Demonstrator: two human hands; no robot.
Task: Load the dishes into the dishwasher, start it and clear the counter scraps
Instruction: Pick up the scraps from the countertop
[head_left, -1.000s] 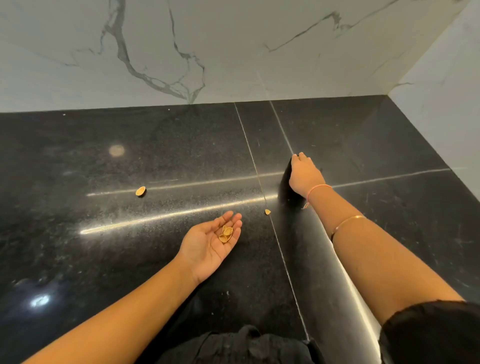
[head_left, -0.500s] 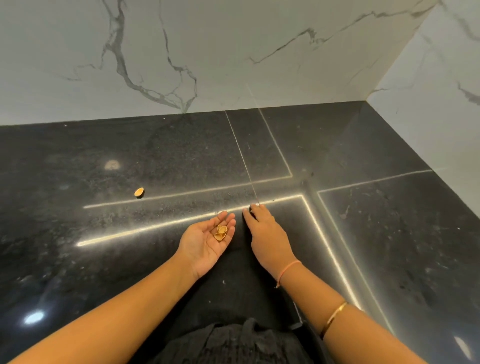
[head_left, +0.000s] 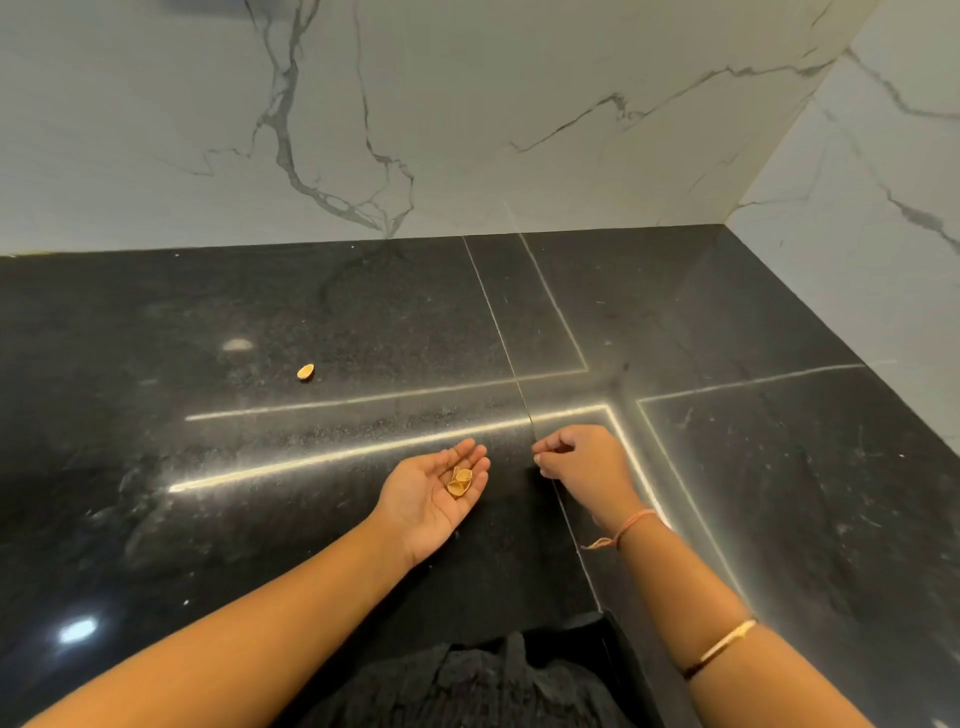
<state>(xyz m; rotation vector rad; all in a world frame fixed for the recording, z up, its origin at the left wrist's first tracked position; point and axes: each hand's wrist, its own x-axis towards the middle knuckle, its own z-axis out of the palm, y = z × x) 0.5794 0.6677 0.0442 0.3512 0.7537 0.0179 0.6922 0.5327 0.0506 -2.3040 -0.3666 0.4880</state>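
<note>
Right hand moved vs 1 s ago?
Yes: the right hand came nearer the person and leftward, up to the counter seam, beside the left hand.

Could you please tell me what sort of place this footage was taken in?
Most likely a kitchen corner: a polished black stone countertop meets white grey-veined marble walls, and small tan shell scraps lie in the open left hand.

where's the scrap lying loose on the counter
Head view: the loose scrap lies on the black counter at left, well beyond the left hand cupping the other scraps, short of the marble wall.
</note>
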